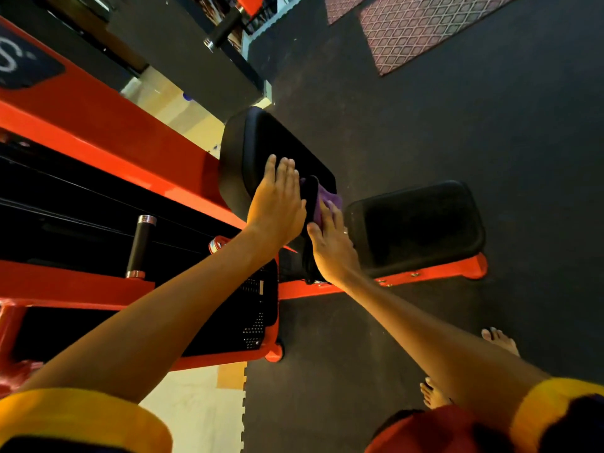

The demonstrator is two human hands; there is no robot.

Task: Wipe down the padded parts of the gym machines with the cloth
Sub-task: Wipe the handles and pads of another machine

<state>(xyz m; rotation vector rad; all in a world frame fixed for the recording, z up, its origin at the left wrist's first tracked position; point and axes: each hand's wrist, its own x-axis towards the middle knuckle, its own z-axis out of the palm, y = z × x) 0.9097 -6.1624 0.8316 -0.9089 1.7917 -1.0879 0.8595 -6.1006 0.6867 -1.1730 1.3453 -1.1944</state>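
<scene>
two hands up at the black back pad (pixel 261 138). left hand (pixel 277 204) laid flat on its face, fingers straight, holding nothing, apparently steadying. right hand (pixel 330 246) just right of it, fingers straight, pressing the purple cloth (pixel 327 199) against the pad's near right edge. most of the pad's long axis running far and left from the cloth, so probably a push that way by the right hand, already on the cloth. seat pad (pixel 418 223) lying to the right, probably next.

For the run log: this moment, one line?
left hand: flat on back pad | right hand: pressing purple cloth to pad
</scene>
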